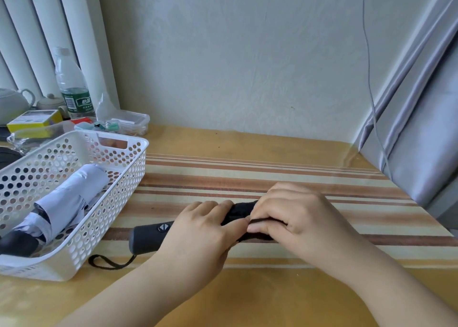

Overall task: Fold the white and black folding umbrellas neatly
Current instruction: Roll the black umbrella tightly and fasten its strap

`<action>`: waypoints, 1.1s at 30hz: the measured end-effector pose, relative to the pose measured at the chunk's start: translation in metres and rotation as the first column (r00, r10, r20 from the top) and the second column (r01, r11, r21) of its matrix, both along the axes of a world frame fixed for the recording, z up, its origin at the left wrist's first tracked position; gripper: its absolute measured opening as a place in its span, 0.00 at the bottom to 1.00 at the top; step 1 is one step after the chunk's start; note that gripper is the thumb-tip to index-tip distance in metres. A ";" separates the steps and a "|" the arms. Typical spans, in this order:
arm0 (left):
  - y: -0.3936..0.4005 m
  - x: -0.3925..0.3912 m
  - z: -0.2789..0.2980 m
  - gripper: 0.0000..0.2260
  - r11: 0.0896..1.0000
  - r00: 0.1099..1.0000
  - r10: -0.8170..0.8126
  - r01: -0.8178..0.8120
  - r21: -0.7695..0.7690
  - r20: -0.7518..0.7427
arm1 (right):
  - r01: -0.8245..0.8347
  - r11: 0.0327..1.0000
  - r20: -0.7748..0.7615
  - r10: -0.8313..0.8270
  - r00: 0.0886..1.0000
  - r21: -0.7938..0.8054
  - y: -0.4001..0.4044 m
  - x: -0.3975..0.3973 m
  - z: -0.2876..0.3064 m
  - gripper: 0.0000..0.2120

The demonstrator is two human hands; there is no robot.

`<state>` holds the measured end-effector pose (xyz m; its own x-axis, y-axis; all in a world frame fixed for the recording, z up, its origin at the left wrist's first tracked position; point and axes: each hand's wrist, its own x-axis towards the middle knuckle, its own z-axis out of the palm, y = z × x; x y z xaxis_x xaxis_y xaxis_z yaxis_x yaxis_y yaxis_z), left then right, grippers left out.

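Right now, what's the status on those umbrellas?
Both hands, left hand and right hand, grip the black umbrella on the table. White umbrella lies folded in the basket. Nothing in the way.

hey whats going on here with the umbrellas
A person is rolling up the black umbrella on the striped tablecloth. The left hand holds it near the handle, and the right hand wraps over the canopy end, its fingers pinching what looks like the closure strap. The wrist loop trails on the table. The white umbrella already lies folded in the white basket to the left.
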<state>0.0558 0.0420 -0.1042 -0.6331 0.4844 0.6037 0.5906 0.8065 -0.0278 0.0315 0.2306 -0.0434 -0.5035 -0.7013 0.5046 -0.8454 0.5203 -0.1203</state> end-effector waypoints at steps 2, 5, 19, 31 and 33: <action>-0.001 0.001 0.000 0.21 0.998 0.999 -0.042 0.041 -0.049 -0.015 | 0.055 0.998 0.081 -0.052 0.995 -0.032 0.002 -0.002 0.004 0.11; -0.005 0.004 -0.002 0.24 0.993 0.997 -0.061 0.055 -0.101 -0.055 | 0.205 0.977 0.331 -0.176 0.927 -0.055 0.006 -0.003 0.006 0.07; -0.006 0.006 0.005 0.09 0.984 0.972 -0.102 0.067 -0.168 -0.210 | 0.359 0.925 0.631 -0.354 0.690 0.127 -0.006 -0.023 0.009 0.10; -0.038 0.007 0.018 0.23 0.958 0.979 0.097 -0.140 -0.249 -0.178 | 0.075 0.977 0.810 -0.209 0.548 0.202 -0.005 -0.036 0.015 0.21; -0.053 0.011 0.030 0.26 0.957 0.979 0.193 -0.203 -0.209 -0.064 | 0.076 0.977 0.778 -0.207 0.593 0.201 -0.007 -0.036 0.020 0.23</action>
